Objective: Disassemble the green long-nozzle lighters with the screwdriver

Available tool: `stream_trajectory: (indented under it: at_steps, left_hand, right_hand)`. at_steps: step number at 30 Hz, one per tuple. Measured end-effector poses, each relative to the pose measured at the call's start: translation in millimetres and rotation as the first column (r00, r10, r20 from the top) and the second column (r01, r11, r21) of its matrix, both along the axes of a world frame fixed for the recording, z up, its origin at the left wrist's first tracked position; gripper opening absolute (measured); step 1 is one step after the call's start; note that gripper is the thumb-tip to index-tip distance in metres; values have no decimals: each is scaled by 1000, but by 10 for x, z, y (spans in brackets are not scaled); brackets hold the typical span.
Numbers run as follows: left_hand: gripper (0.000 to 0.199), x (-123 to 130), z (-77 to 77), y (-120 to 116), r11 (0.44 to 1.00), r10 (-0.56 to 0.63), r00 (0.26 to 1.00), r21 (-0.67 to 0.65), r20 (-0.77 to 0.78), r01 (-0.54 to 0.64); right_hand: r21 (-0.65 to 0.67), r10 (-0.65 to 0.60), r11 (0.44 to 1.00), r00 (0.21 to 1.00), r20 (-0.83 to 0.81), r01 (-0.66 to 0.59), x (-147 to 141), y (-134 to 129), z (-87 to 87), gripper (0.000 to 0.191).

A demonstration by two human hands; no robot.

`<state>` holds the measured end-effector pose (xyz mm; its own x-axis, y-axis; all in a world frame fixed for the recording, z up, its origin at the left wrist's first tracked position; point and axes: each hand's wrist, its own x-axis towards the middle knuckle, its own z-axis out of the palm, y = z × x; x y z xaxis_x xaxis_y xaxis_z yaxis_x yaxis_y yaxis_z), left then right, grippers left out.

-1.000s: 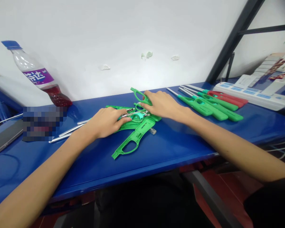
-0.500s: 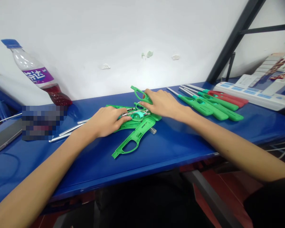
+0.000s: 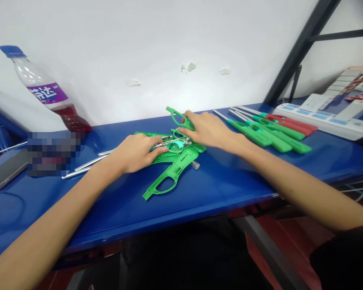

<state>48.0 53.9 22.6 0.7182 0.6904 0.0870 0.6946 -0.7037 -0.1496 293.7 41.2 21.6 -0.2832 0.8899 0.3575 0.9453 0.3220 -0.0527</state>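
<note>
A plain white painted wall (image 3: pixel 115 44) fills the upper frame, its surface chipped in small patches near the centre. Against it runs a glossy blue tabletop (image 3: pixel 224 183), reflecting pale light. A dark metal frame with a slanting post (image 3: pixel 302 52) stands at upper right. Below the table's edge, reddish floor tiles (image 3: pixel 296 233) with pale joints show at lower right, around deep shadow.
</note>
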Motion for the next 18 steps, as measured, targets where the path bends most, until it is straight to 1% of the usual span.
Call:
stream_trajectory:
  at_steps: [18]
  left_hand:
    - [48, -13, -22, 20, 1000, 17, 1000, -8, 4, -17]
  right_hand:
    - [-35, -5, 999, 1000, 19, 6, -17, 12, -12, 51]
